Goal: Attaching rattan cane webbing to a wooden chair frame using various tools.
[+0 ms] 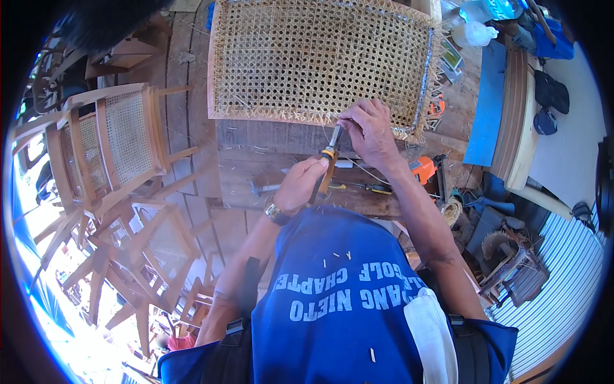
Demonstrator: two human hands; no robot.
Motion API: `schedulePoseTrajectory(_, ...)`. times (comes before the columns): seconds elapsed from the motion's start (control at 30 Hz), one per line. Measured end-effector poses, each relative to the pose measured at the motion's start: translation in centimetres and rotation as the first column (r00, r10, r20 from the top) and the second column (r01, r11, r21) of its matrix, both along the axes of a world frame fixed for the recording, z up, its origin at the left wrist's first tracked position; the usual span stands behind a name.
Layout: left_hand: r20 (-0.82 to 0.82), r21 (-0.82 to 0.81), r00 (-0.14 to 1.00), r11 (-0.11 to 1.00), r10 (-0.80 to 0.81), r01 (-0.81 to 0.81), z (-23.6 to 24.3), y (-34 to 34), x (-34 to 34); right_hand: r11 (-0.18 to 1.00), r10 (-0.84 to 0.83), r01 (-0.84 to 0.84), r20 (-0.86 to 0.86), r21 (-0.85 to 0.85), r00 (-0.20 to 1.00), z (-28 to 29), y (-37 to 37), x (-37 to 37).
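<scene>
A woven cane panel in a pale wooden frame [320, 61] lies across the workbench in front of me, with short cane ends sticking out along its edges. My left hand [300, 184] is closed around the dark handle of a chisel [329, 153], which has a yellow band and a metal blade. The blade points up toward the panel's near edge. My right hand [371, 131] is closed, its fingertips pinched together at that edge beside the blade tip. What they pinch is hidden. A thin cane strand [366, 170] curves below my right wrist.
A screwdriver [377, 189] and an orange tool [423, 169] lie on the bench [256, 144]. Wooden chairs with cane backs [128, 131] crowd the left. At the right are a blue board [484, 105], a clear plastic bottle [474, 34] and a corrugated sheet [556, 281].
</scene>
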State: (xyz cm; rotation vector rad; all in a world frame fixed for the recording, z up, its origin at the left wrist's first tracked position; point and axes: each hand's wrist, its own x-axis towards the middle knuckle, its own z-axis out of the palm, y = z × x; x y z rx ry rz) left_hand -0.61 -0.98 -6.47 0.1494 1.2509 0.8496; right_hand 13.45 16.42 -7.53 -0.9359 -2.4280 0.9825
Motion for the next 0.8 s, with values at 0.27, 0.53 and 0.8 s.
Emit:
schedulePoseTrajectory(0.27,0.071,-0.018,0.990,0.993,0.119,-0.118,-1.5,-0.4,0.8,1.000,0.002,-0.002,0.006,-0.003,1.000,0.2,-0.1,-0.2)
schedulePoseTrajectory(0.53,-0.258,0.119,0.965,0.991,-0.035,0.068,0.9,1.0,0.9,0.995,0.098,-0.098,0.035,-0.003,0.995,1.3,0.4,0.4)
schedulePoseTrajectory(0.8,-0.019,-0.044,0.995,0.995,0.094,-0.095,1.8,1.7,0.7,0.962,-0.220,0.207,-0.056,-0.180,0.974,2.1,-0.4,1.9)
